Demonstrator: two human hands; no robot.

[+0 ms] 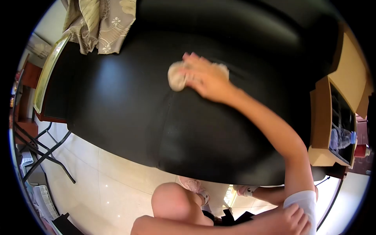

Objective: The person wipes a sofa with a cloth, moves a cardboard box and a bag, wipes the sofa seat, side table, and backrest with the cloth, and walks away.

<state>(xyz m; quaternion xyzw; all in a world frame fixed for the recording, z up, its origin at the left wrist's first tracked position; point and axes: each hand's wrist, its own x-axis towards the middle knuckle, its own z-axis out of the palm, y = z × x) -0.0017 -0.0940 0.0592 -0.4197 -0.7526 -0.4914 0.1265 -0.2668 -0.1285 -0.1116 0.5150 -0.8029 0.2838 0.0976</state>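
Note:
My right hand (207, 78) is stretched out over the middle of the black sofa seat (133, 102), its fingers over a bunched beige cloth (177, 76). Part of the cloth shows on each side of the hand, which is slightly blurred. The cloth rests against the dark, smooth upholstery. Across the bottom of the view lies my left forearm. My left hand (295, 220) is closed on the white sleeve (301, 201) of my right arm, at the lower right.
A patterned beige fabric (105, 27) hangs over the sofa at upper left. At right stands an open cardboard box (323, 121) holding a plastic bottle (341, 138). Black folding legs (47, 152) stand on the tiled floor at left. My knees are below the seat edge.

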